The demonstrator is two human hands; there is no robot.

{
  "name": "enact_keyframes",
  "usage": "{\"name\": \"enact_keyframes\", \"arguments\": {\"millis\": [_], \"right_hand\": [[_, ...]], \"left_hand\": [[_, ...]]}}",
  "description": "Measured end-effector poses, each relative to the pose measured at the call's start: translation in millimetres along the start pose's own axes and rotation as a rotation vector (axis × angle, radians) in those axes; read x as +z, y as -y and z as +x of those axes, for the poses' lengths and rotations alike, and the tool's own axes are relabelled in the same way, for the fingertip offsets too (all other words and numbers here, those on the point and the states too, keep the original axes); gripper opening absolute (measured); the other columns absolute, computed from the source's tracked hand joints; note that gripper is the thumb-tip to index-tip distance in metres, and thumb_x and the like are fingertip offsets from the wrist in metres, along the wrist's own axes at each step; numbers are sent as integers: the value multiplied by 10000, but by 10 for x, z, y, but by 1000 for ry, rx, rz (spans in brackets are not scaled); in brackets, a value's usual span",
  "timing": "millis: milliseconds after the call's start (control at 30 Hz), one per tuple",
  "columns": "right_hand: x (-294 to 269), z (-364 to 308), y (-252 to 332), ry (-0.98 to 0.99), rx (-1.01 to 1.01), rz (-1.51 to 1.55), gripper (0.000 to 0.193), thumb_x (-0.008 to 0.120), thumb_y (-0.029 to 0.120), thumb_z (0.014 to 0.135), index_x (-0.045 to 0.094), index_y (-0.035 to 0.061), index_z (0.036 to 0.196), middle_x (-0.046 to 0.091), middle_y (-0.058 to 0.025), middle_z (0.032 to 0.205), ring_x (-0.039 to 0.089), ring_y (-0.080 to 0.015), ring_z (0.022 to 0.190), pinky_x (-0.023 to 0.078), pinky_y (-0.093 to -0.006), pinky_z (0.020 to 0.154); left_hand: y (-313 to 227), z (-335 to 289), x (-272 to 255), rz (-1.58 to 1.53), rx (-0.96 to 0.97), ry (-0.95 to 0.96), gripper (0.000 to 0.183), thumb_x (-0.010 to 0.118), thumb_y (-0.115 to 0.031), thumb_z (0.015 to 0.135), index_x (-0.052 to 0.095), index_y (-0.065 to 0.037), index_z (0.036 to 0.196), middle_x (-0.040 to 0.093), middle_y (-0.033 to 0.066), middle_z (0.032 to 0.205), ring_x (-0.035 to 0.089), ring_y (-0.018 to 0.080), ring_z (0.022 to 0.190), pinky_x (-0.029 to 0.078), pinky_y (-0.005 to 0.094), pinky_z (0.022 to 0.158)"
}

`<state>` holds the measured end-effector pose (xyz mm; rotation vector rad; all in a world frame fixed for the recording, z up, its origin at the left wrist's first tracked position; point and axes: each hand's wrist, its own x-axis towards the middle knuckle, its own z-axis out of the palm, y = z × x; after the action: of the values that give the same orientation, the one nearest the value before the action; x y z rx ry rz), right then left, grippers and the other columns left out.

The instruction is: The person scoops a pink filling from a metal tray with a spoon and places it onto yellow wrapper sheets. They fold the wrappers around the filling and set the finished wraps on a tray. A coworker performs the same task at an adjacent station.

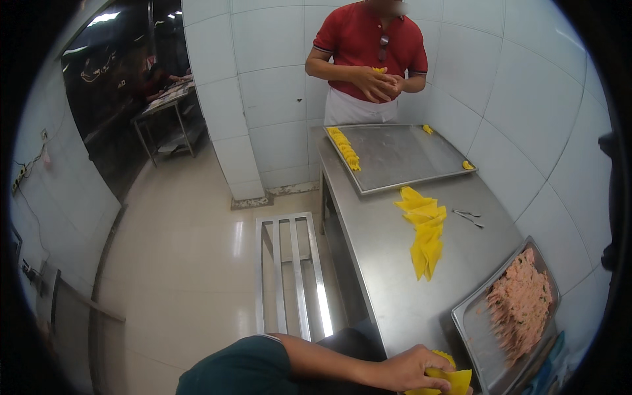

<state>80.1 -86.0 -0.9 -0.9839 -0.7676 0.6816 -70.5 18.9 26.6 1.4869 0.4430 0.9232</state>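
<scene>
In the head view, the left hand (407, 370) reaches in from the left and pinches a yellow wrapper (461, 380) between thumb and fingers, low over the near end of the table (388, 289). The wrapper's visible long axis runs roughly left to right, with a broad edge pointing right, away from the palm; its lower part is cut off by the picture edge. A frilled yellow piece (444, 356) shows behind the fingers. A sliver of skin under the wrapper's right corner may be the right hand (469, 391); its grip cannot be told.

Just right of the grip, the filling tray (471, 334) slants away, its raised rim bounding that side, with pink filling (523, 296) heaped in it. Beyond the grip lie fanned wrappers (428, 234), long axis running away from the hand, and a metal tool (468, 216) to their right. These lie between the grip and the large tray (408, 155), which bears a row of dumplings (343, 149) along its left side. Behind it, a co-worker (368, 49) holds something yellow. Left of the grip, past the table, stands a slatted bench (278, 276).
</scene>
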Motion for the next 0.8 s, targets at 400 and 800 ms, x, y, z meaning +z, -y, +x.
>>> {"name": "enact_keyframes", "arguments": {"millis": [400,800], "right_hand": [[-15,-53,67,9,-246,-481,355,686,284,987,672,-53,873,600,-84,884,536,-181,767,408,-322,691],[-646,-99,278,-254,79,-548,314,642,146,994,658,-29,1255,416,29,653,354,-71,569,266,-240,506]], "left_hand": [[-76,-15,-21,39,7,54,177,783,-188,866,751,-15,847,670,106,653,633,117,594,490,297,551],[-127,669,-805,818,-18,-399,498,625,-304,1004,531,-71,1434,722,213,1060,714,336,911,559,407,850]]}}
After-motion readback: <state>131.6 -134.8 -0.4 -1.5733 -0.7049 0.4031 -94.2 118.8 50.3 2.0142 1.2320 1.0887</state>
